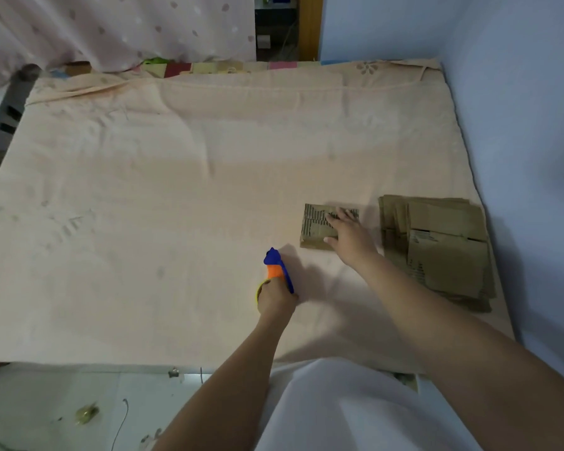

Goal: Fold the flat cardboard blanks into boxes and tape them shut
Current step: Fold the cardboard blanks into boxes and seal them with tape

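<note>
Your right hand (347, 231) lies with fingers spread flat on a small cardboard piece (318, 229) on the bed (176, 177), just left of the stack of flat blanks (443, 245). Your left hand (275, 299) grips the blue-and-orange tape dispenser (277, 266), near and left of that piece. No writing is legible.

Peach bedsheet (176, 190) spread flat over the bed. Pink dotted curtain (118, 27) hanging beyond its far edge. Blue wall (518, 92) along its right edge.
</note>
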{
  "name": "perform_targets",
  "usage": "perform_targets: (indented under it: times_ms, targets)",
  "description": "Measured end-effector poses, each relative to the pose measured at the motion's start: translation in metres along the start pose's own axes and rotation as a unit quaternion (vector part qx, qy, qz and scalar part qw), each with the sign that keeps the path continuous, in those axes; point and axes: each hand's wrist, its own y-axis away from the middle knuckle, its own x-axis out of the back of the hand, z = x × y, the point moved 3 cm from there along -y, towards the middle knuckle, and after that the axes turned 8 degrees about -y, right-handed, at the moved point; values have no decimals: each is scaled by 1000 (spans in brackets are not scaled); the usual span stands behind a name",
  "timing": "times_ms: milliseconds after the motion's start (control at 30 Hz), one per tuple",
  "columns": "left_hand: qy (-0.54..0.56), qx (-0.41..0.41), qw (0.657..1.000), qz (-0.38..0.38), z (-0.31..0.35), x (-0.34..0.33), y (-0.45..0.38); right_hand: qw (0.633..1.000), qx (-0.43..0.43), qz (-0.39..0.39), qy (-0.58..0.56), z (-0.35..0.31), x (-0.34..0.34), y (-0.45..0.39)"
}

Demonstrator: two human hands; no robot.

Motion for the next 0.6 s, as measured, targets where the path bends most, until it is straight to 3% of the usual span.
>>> perform_targets:
  times_ms: [133,367,500,600]
  targets:
    - [18,-11,999,47,-1,2,-5,1000,1,-7,-16,5,2,-4]
    - [188,9,980,71,-5,32,-8,999,1,-12,-33,10,2,-6]
    - [177,-32,979,98,-15,30,-14,999,3,-10,-35,10,1,-5]
    - [67,-56,987,135,-20,32,-19,999,1,-13,-37,11,3,-7]
